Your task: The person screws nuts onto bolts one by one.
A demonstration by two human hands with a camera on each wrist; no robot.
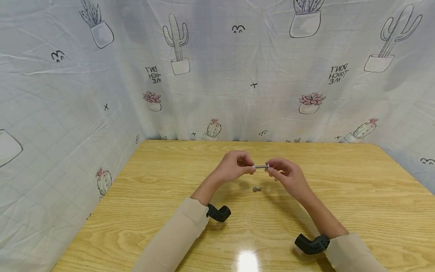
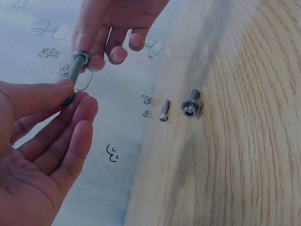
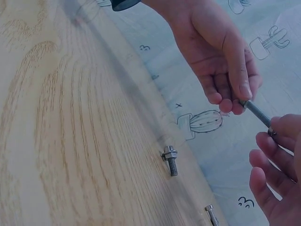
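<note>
A long metal bolt [image 1: 261, 166] is held level above the table between both hands. My left hand [image 1: 234, 166] pinches one end of it with thumb and fingertips. At the other end, a nut [image 2: 81, 57] sits around the shank, and my right hand [image 1: 287, 175] pinches there. The threaded shank [image 3: 259, 115] shows between the two sets of fingertips. Below the hands, a short socket-head screw [image 3: 170, 160] with a ring around it lies on the wooden table. A thinner socket-head screw [image 2: 164, 111] lies beside it in the wrist views.
The wood-grain table [image 1: 163, 189] reaches back to a pale curtain [image 1: 217, 75] printed with cacti, which also hangs along the left and right. Black curved devices [image 1: 219, 213] are worn on both wrists, at the ends of beige sleeves [image 1: 176, 238].
</note>
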